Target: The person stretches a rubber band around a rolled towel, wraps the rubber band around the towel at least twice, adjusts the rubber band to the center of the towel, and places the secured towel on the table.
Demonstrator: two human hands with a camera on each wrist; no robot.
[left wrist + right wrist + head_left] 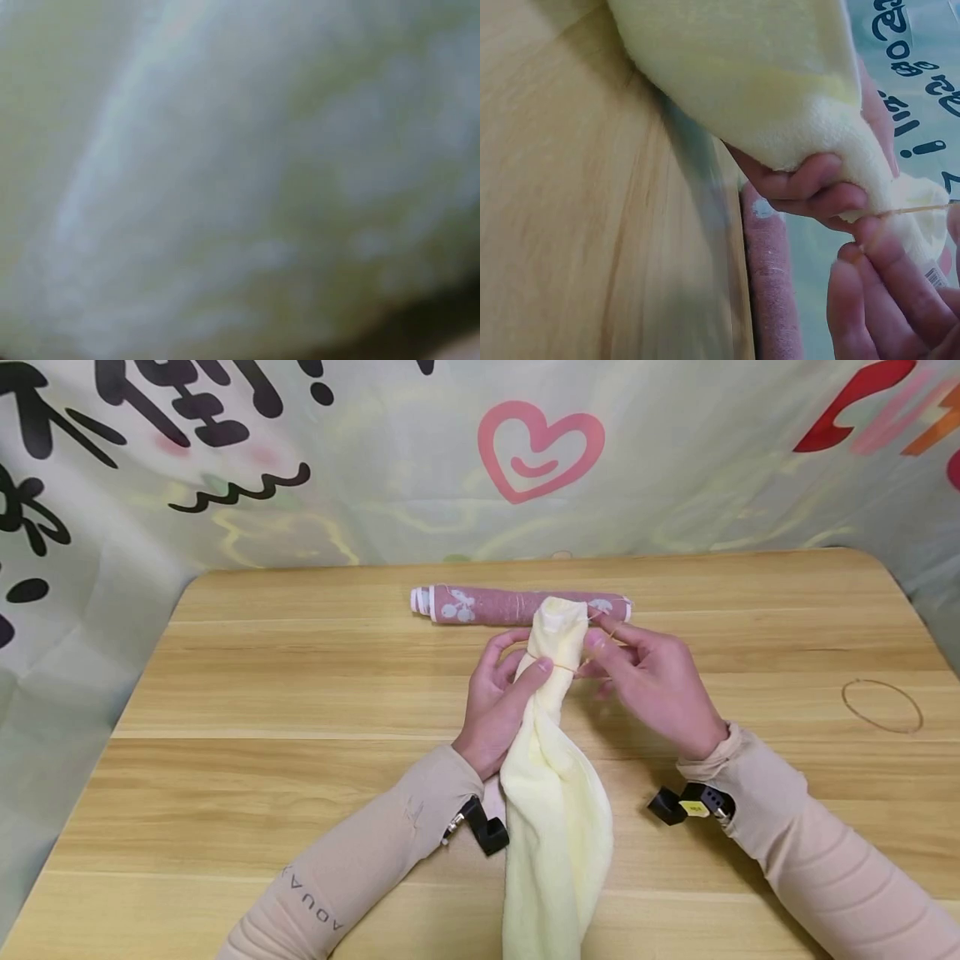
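Observation:
A pale yellow towel (555, 827), bunched lengthwise, hangs toward the front of the table. My left hand (498, 702) grips it near its gathered upper end, thumb on top. A thin rubber band (557, 667) goes around the towel by the left thumb. On the right, my right hand (652, 685) pinches the band and draws part of it away from the cloth. In the right wrist view the stretched rubber band (922, 210) runs from the towel (780, 97) to the right fingers. Blurred cloth (210, 187) fills most of the left wrist view.
Behind the hands lies a rolled mauve towel (495, 606) with a pale pattern. A second rubber band (877, 727) lies on the wooden table (285, 693) at the right. A printed curtain (405, 468) hangs along the table's back edge.

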